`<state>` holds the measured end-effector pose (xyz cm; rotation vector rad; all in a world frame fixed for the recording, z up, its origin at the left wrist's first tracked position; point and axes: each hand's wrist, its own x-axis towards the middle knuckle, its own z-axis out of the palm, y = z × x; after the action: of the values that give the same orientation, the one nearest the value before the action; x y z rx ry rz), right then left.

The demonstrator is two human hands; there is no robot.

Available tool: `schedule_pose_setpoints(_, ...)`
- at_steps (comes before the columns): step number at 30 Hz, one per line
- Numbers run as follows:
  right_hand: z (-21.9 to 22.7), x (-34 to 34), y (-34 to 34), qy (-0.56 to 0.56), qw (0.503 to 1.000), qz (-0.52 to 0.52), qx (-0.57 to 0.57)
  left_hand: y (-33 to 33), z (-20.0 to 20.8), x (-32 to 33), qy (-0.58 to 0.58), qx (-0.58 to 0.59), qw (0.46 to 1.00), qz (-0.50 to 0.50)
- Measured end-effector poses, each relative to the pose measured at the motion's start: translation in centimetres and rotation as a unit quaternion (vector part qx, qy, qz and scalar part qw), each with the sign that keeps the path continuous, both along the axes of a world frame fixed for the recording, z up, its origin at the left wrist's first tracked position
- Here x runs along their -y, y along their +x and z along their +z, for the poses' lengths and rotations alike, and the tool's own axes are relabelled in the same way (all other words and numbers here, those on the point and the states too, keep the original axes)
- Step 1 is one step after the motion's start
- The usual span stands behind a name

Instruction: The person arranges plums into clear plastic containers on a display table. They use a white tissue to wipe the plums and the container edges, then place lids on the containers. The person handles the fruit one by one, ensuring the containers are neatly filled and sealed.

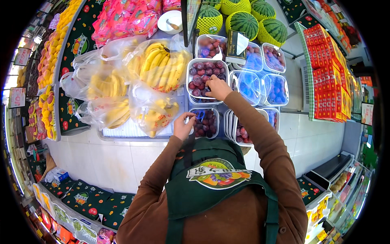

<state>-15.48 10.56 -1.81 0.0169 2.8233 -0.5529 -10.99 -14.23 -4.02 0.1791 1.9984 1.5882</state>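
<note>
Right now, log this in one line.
left hand: at nearer plum tub | right hand: on plums in tub beyond | leftward: bagged bananas | far end: watermelons

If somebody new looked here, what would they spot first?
Probably the bagged yellow bananas left of the middle, and the striped green watermelons at the top. In the centre, the right hand reaches into a clear tub of dark red, plum-like fruit. Bright red boxes stand stacked at the right.
</note>
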Motion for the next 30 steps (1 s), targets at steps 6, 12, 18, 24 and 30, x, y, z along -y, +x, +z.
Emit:
schedule_pose_setpoints(6, 2.6, 4.2, -0.7, 0.106, 0.987, -0.095, 0.073, -0.1, 0.0, 0.2, -0.004, -0.007, 1.0, -0.002)
schedule_pose_setpoints(12, 1.7, 4.2, -0.4, 0.063, 0.985, -0.152, 0.048, 0.0, -1.8, 1.2, 0.016, -0.03, 0.999, 0.012)
schedule_pose_setpoints(18, 1.1, 5.4, -0.8, 0.03, 0.967, -0.245, 0.056, -0.1, -2.1, 1.1, 0.01, -0.014, 1.0, 0.016)
schedule_pose_setpoints(24, 0.9, 6.3, -1.4, 0.082, 0.958, -0.269, 0.048, -0.1, -2.0, 0.8, 0.022, 0.007, 1.0, 0.006)
schedule_pose_setpoints(30, 0.9, 6.1, -2.4, 0.101, 0.956, -0.272, 0.048, -0.3, -2.5, 1.0, 0.022, 0.01, 1.0, 0.001)
